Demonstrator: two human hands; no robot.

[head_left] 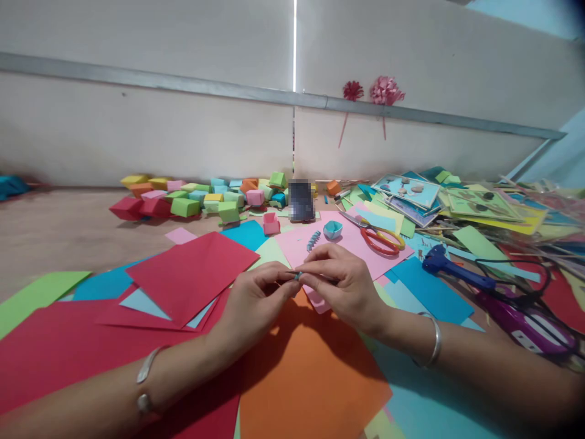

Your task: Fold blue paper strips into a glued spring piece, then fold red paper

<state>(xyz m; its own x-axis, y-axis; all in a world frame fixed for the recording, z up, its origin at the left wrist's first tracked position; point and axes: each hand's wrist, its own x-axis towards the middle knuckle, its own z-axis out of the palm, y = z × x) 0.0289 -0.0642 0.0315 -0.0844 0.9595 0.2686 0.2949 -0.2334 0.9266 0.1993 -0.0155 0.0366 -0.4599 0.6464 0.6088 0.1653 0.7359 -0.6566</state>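
Note:
My left hand (258, 300) and my right hand (345, 286) meet above an orange paper sheet (311, 378), fingertips pinched together. Between them is a thin stick with a small piece of blue paper (298, 276) at it; the fingers cover most of both. Just beyond my fingers lie a curled blue paper coil (313, 240) and a small open blue paper box (333, 229), both on a pink sheet (292, 241). A small pink paper box (271, 224) stands a little to the left.
Red sheets (196, 268) overlap at left. Red-and-yellow-handled scissors (379, 236), a blue glue gun (457, 271) with its cable and a purple power strip (525, 323) lie at right. Several folded paper boxes (185, 207) and a phone (300, 201) line the back wall.

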